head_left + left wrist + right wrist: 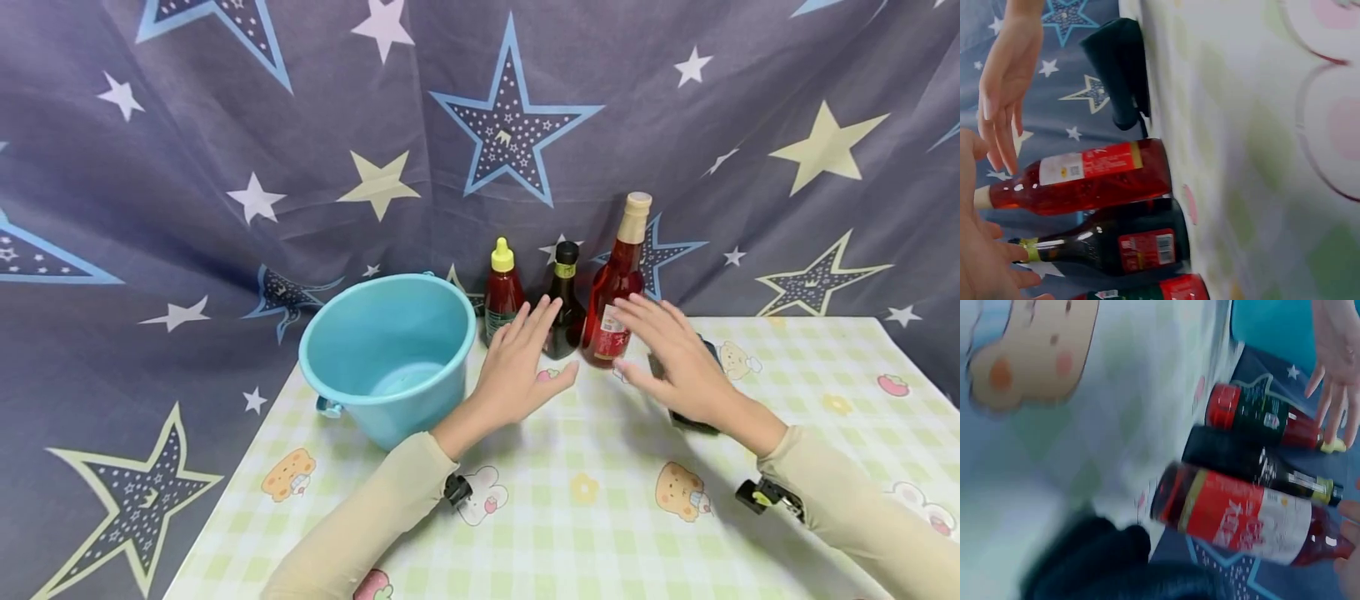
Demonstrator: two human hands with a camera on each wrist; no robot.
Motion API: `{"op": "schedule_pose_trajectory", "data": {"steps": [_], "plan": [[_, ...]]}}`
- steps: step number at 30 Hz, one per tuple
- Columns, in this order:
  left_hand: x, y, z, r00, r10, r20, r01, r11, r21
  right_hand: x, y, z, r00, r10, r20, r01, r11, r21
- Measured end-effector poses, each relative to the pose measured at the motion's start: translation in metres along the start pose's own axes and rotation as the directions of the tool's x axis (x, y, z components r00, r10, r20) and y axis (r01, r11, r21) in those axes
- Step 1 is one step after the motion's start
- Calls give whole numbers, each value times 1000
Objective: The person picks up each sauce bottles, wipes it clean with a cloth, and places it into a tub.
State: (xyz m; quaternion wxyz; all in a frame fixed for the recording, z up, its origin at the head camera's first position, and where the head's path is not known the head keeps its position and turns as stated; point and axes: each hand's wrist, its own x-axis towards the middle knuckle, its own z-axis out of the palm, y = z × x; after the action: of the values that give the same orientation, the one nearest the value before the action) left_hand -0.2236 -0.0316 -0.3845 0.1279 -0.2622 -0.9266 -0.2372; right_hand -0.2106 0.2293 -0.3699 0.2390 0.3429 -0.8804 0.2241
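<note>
My left hand (517, 367) hovers over the table with its fingers straight and thumb spread, in front of a sauce bottle (504, 290) with a yellow nozzle cap and a dark bottle (567, 317) with a black cap. My right hand (678, 362) is likewise spread, just right of a tall red bottle (617, 279) with a cream-coloured top. Neither hand holds anything. All three bottles stand upright in a row at the back. A dark green-black object (1119, 69) sits beneath the right hand, partly hidden by it in the head view.
A light blue bucket (386, 408) stands upright at the left, close to my left wrist. A checked cloth (540, 517) with cartoon prints covers the table. Behind it hangs a dark curtain (675, 150) with stars.
</note>
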Motion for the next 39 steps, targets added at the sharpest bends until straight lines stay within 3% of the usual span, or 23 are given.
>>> {"op": "schedule_pose_trajectory", "data": {"steps": [5,9,14,21,25,30,36,39], "plan": [[8,10,-7,996,-17,-82,9,996,-92,0,17,-15,981,19,-193,-22,1000,-12],[17,18,-13,991,-26,-134,4,987,-162,-5,31,-22,967,108,-232,-115,993,-19],[31,29,-19,977,-24,-210,-25,974,-226,-20,49,-21,962,207,-179,-222,973,-67],[52,46,-25,964,-60,-258,-24,950,-312,-39,66,-13,937,350,12,-343,923,-174],[65,50,-24,961,-81,-263,-22,930,-367,-45,67,-9,893,432,124,-403,892,-204],[82,53,-22,954,-103,-281,-23,910,-414,-46,63,-4,804,549,227,-508,834,-217],[102,58,-21,958,-71,-276,-37,929,-368,-49,62,2,708,641,295,-596,767,-237],[110,64,-25,960,-38,-276,-53,948,-315,-51,62,5,682,663,309,-616,749,-244]]}}
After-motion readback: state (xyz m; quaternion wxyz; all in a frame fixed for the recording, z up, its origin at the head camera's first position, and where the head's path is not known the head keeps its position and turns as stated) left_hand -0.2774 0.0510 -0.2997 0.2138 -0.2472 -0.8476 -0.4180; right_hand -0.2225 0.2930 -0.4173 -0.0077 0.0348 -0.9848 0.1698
